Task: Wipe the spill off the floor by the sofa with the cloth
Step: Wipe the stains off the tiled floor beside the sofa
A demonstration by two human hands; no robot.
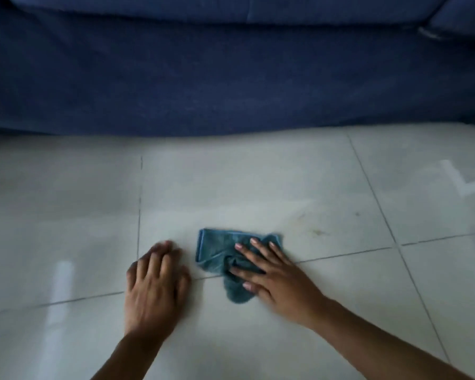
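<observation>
A crumpled blue-green cloth (pixel 217 250) lies on the pale tiled floor (pixel 231 182) in front of the dark blue sofa (pixel 231 78). My right hand (pixel 272 275) presses flat on the cloth's right half, fingers spread over it. Faint brownish smears of the spill (pixel 310 223) mark the tile just right of and beyond the cloth. My left hand (pixel 155 283) rests palm down on the bare tile left of the cloth, apart from it and holding nothing.
The sofa's front runs across the whole upper half of the view, its base meeting the floor. Grey grout lines cross the tiles. Bright light reflections lie on the floor at lower left (pixel 61 286) and far right (pixel 466 179).
</observation>
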